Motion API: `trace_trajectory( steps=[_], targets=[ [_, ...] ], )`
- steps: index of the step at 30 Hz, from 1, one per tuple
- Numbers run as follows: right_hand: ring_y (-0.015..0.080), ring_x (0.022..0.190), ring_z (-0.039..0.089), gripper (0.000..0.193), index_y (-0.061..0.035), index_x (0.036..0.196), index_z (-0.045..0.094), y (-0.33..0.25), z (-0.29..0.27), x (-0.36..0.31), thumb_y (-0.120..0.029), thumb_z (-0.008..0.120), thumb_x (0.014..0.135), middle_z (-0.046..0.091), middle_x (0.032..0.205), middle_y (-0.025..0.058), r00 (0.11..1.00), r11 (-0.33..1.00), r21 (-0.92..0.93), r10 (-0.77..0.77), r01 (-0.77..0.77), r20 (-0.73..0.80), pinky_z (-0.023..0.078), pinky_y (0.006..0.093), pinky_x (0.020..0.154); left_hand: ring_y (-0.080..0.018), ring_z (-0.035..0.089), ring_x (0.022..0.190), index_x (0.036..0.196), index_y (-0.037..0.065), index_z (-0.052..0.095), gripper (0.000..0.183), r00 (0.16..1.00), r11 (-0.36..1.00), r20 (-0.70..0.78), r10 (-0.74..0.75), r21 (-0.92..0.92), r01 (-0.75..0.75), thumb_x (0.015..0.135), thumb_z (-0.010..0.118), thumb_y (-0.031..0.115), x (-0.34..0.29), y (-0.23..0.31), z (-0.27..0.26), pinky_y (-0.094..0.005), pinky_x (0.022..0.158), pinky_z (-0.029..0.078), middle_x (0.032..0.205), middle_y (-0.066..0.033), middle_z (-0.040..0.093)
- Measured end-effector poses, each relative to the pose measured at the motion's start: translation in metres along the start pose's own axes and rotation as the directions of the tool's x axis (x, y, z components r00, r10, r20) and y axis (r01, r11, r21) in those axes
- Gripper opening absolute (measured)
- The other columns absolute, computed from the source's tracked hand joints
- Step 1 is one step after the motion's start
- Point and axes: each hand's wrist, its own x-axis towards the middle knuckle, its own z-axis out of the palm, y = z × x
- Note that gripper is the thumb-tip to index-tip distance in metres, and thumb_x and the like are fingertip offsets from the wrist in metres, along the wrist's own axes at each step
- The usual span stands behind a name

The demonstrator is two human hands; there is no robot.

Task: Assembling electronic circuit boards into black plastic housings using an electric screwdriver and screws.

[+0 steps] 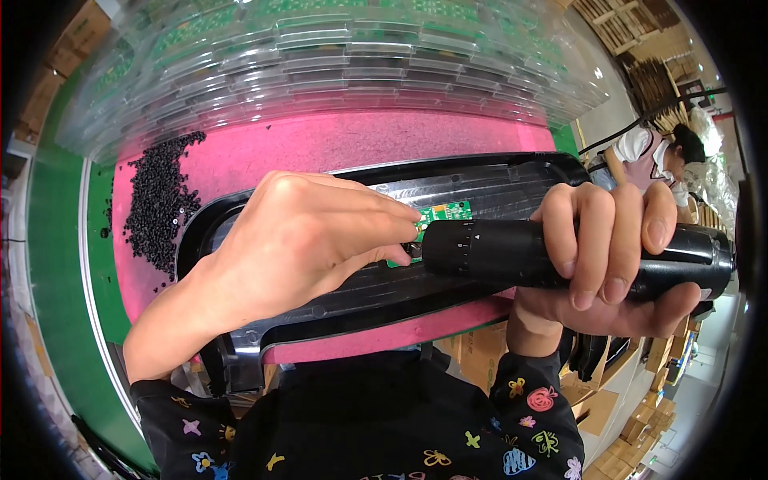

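Observation:
My right hand is wrapped round a black cylindrical electric screwdriver, held nearly level with its front end to the left. That end is just above a green circuit board, partly hidden by the tool and fingers. The board lies within a long black plastic housing with a raised rim. My left hand reaches over the housing from the left. Its thumb and fingers are pinched together at the board's left part, beside the screwdriver's nose. A small dark piece shows at the fingertips; its kind is unclear.
A pile of small black screw-like parts lies left of the housing on the pink mat. Stacked clear plastic trays holding green boards stand along the back. At the right, another person is bent forward. Cardboard boxes stand lower right.

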Motion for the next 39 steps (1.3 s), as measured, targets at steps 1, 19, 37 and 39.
trace_trajectory(
  steps=[1, 19, 37, 39],
  targets=[
    [0.0083, 0.053, 0.054, 0.037, -0.0063, 0.100, 0.050, 0.000, -0.001, -0.001, -0.038, 0.065, 0.088, 0.055, 0.068, -0.0016, 1.000, 1.000, -0.005, 0.005, -0.005, -0.005, 0.043, 0.0239, 0.057, -0.0269, 0.072, 0.086, 0.086, -0.001, 0.070, 0.019, 1.000, 1.000, 0.012, 0.010, 0.020, -0.010, 0.067, 0.075, -0.003, 0.001, 0.000, 0.001, -0.0339, 0.067, 0.057, 0.090, -0.0116, 0.073],
    [0.0092, 0.050, 0.042, 0.046, -0.0072, 0.102, 0.050, 0.022, -0.016, 0.001, -0.050, 0.059, 0.089, 0.049, 0.067, -0.0015, 0.995, 0.956, -0.283, 0.093, -0.082, 0.027, 0.035, 0.0262, 0.054, -0.0352, 0.065, 0.071, 0.088, -0.003, 0.063, 0.010, 0.983, 0.956, -0.012, -0.183, 0.233, 0.181, 0.081, 0.068, 0.000, -0.002, -0.004, -0.003, -0.0394, 0.062, 0.052, 0.077, -0.0164, 0.065],
    [0.0134, 0.057, 0.050, 0.037, 0.0002, 0.110, 0.044, 0.041, 0.012, 0.018, -0.008, 0.069, 0.083, 0.052, 0.071, 0.0046, 0.974, 0.927, -0.321, 0.221, -0.195, 0.047, 0.044, 0.0262, 0.053, -0.0408, 0.062, 0.080, 0.086, -0.006, 0.061, 0.010, 0.907, 0.926, 0.244, -0.344, 0.246, 0.286, 0.083, 0.061, 0.004, -0.015, -0.005, -0.011, -0.0472, 0.069, 0.049, 0.081, -0.0221, 0.063],
    [0.0129, 0.057, 0.051, 0.030, 0.0007, 0.108, 0.045, 0.041, 0.011, 0.020, -0.003, 0.064, 0.084, 0.053, 0.071, 0.0056, 0.965, 0.883, -0.420, 0.257, -0.210, 0.058, 0.045, 0.0259, 0.053, -0.0406, 0.063, 0.080, 0.086, -0.006, 0.062, 0.010, 0.897, 0.918, 0.254, -0.363, 0.264, 0.296, 0.083, 0.060, 0.004, -0.016, -0.004, -0.011, -0.0468, 0.069, 0.049, 0.081, -0.0223, 0.063]
  ],
)
